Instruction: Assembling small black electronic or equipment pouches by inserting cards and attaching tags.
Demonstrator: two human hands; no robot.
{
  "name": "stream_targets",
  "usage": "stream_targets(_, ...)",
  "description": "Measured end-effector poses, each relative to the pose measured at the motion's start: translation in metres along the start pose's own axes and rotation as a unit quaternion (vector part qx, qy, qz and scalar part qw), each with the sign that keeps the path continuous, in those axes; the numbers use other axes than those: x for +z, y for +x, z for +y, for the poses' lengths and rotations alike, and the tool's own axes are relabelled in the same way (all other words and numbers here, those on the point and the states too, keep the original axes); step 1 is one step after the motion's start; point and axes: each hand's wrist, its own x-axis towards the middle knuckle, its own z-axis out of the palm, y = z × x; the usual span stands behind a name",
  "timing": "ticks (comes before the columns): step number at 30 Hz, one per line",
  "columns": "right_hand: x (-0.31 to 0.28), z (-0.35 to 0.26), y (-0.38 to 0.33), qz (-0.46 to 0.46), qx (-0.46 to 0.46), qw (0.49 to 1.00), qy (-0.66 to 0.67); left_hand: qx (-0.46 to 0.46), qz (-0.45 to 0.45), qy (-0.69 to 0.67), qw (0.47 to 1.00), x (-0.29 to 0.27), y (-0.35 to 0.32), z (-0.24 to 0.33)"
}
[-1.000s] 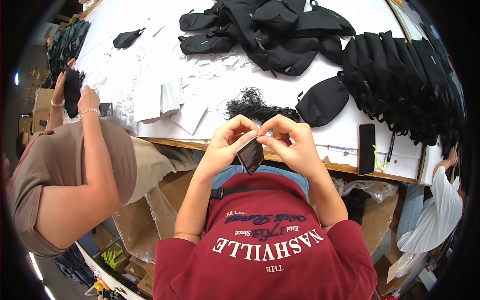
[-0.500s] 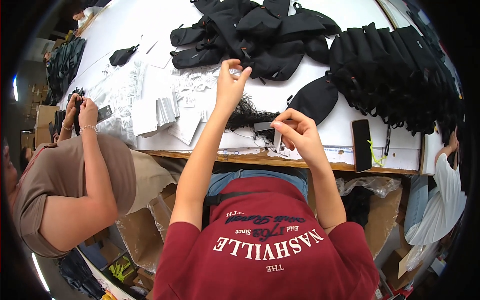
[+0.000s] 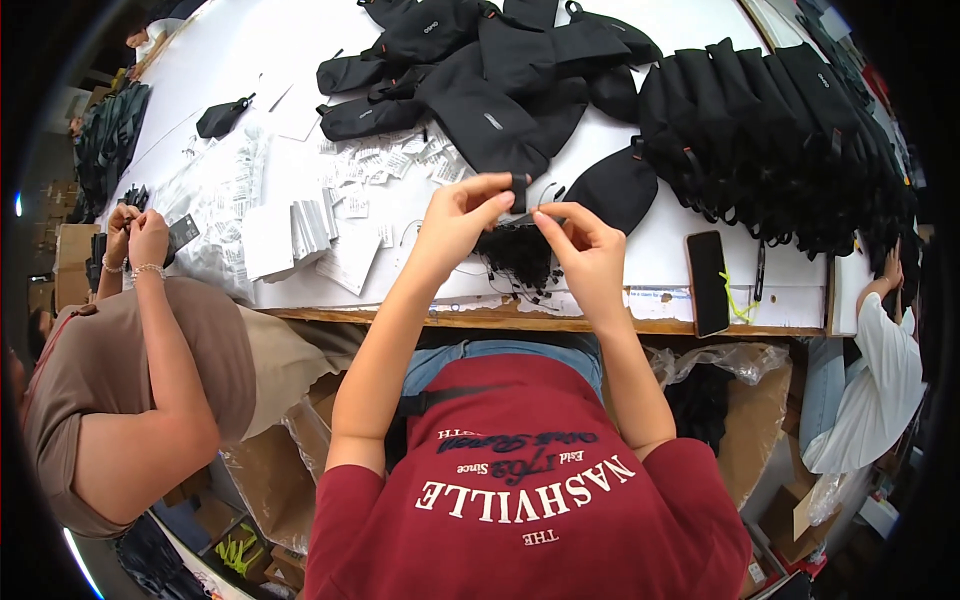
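Over the near edge of the table my two hands are close together. My left hand (image 3: pixel 460 220) is closed, its thumb and forefinger pinching the black strap loop (image 3: pixel 519 192) at the near end of a black fabric pouch (image 3: pixel 480 120). That pouch lies stretched toward me from the pile. My right hand (image 3: pixel 585 248), also closed, pinches a thin dark hang tag (image 3: pixel 522 220) seen nearly edge-on. A fine cord loop stands up beside it. Just below the fingers lies a tangle of black tag strings (image 3: pixel 518 262).
Black pouches are heaped at the back (image 3: pixel 430 40), and a row of them (image 3: pixel 750 130) stands at right. White labels (image 3: pixel 375 160) and stacked cards (image 3: pixel 300 235) lie left. A phone (image 3: pixel 708 284) and pen (image 3: pixel 760 270) are near right. A co-worker (image 3: pixel 130 370) handles a tag at left.
My left hand has come down toward me and taken hold of the pouch's loop, drawing the pouch nearer. My right hand has moved up and left beside it, still holding a tag.
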Motion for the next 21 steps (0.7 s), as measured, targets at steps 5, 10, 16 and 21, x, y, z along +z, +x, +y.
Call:
stream_targets(5,0.003,-0.005,-0.007,-0.041,-0.032,0.997,-0.062,-0.063,-0.027,-0.054,0.996,0.005,-0.032,0.014)
stream_targets(10,0.006,-0.005,-0.016,-0.058,-0.114,0.984,-0.123,0.008,0.055,0.124,0.991,0.009,-0.048,0.010)
stream_targets(16,-0.010,-0.004,-0.012,-0.147,0.049,0.961,0.227,0.151,0.173,0.040,0.972,0.014,-0.060,0.017)
stream_targets(21,-0.023,-0.015,-0.011,-0.190,0.018,0.942,0.276,0.059,0.030,-0.156,0.986,0.008,-0.071,0.027)
